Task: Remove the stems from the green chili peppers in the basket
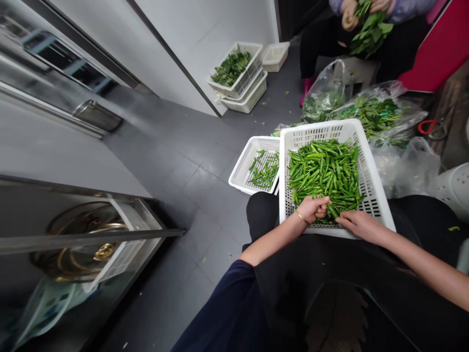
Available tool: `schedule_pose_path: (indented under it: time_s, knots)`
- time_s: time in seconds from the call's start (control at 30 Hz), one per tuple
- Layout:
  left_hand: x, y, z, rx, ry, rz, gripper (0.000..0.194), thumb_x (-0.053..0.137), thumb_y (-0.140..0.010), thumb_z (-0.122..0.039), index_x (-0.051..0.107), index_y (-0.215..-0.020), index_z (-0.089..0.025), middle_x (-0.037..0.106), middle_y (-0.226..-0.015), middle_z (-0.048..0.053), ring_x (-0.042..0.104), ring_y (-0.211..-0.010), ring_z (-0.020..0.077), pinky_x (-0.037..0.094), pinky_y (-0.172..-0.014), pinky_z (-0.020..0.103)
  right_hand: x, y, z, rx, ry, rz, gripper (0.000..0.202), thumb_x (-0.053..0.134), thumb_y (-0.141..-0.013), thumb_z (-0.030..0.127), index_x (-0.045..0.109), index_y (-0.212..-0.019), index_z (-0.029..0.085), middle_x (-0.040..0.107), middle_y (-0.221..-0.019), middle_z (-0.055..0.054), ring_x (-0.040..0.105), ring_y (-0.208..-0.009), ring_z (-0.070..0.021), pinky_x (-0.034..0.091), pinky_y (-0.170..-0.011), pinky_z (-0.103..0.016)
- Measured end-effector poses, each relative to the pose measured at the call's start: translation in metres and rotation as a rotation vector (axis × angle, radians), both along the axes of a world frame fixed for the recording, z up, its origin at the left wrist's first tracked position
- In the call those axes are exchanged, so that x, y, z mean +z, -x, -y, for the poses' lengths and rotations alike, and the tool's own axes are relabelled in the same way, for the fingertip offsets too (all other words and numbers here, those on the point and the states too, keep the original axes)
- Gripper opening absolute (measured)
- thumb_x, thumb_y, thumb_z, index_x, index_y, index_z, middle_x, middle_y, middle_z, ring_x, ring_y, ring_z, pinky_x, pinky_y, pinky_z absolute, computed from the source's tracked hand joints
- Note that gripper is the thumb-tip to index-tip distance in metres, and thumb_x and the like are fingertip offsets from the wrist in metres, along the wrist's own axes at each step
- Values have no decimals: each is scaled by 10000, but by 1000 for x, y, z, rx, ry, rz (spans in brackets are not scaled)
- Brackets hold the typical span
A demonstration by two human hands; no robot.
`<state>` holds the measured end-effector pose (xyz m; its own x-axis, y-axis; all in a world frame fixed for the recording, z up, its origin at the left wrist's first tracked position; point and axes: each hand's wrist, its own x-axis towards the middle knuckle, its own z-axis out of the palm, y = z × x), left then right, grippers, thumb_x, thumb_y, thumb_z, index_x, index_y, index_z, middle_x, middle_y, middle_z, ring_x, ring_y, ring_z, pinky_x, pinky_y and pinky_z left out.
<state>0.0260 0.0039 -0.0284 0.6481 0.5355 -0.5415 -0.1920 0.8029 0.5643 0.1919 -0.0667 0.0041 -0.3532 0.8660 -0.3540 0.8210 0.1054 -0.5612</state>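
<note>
A white slotted basket (377,195) rests on my lap, heaped with slim green chili peppers (324,166). My left hand (310,209), with a gold bangle at the wrist, is curled over the near side of the heap, its fingers closed around a green chili pepper. Close on its right, my right hand (361,226) pinches the lower end of a green chili pepper (332,211) between thumb and fingers. The two hands are a short gap apart. Part of what the left fingers hold is hidden.
A smaller white basket (240,181) with some chili peppers stands left of my lap. Beyond are bags of leafy greens (377,115), stacked baskets (245,98) and a seated person's hands (350,14) holding greens. Red-handled scissors (432,128) lie right; a metal shelf (91,239) stands left.
</note>
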Motion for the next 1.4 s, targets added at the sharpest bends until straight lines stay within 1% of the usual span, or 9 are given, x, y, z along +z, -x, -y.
schedule_pose_path:
  time_s: [0.2,0.37,0.5,0.6,0.7,0.97,1.17,1.3,1.4]
  knots:
    - [-7,3,1,-120,75,-9,289,732,-600,-319,543,-657,-108,374,-447,-71,262,-347,19,127,-357,165,6,9,-5,133,-183,-281,419,269,-933,420,573,-751,195,606,-748,-59,569,-721,-162,405,-684,-271]
    - [-7,10,-11,155,154,-90,177,613,-648,-263,491,-625,-136,558,-562,18,511,-459,93,332,-416,195,-1,-19,-31,144,-86,328,383,359,-899,460,615,-909,175,616,-879,-118,610,-729,-221,417,-616,-306]
    - [1,19,-16,106,125,17,166,606,-619,-204,547,-758,-133,613,-668,39,591,-582,134,443,-537,247,-20,-30,-50,60,-71,712,322,326,-890,200,563,-1092,118,598,-935,-178,640,-699,-262,408,-536,-312]
    - [2,18,-15,46,55,-10,185,662,-603,-169,541,-739,-140,461,-506,-49,389,-388,51,297,-409,182,-24,-29,-53,81,-101,715,318,296,-864,113,577,-1011,86,596,-920,-181,648,-728,-269,422,-544,-319]
    - [-2,13,-14,92,75,-67,174,674,-621,-141,504,-659,-135,365,-468,-76,284,-356,23,203,-371,169,-22,-25,-51,124,-143,650,332,308,-907,248,575,-1051,112,596,-964,-179,647,-732,-258,434,-554,-315]
    - [-4,14,-16,332,277,-25,63,595,-756,-139,543,-771,-106,564,-641,22,586,-607,116,508,-696,318,-27,-12,-67,108,5,650,268,386,-857,178,626,-924,76,629,-953,-211,650,-809,-264,438,-613,-306]
    - [-4,13,-15,510,79,-29,146,642,-742,-228,537,-767,-130,533,-606,-12,541,-550,84,479,-614,257,-2,-28,-49,-87,140,75,338,463,-823,466,501,-631,190,585,-577,-28,568,-561,-153,405,-531,-257]
    - [3,5,-6,266,-73,-84,316,707,-676,-375,604,-812,-109,446,-530,-52,384,-423,35,348,-444,191,2,4,-29,-410,319,-502,391,502,-769,574,450,-649,206,481,-440,49,438,-368,-94,357,-405,-225]
    - [7,4,-1,132,-220,-189,405,771,-576,-382,625,-840,-111,498,-561,-38,400,-430,35,304,-421,183,0,21,-26,-503,361,-611,399,518,-751,579,517,-681,186,544,-470,16,488,-393,-108,400,-426,-239]
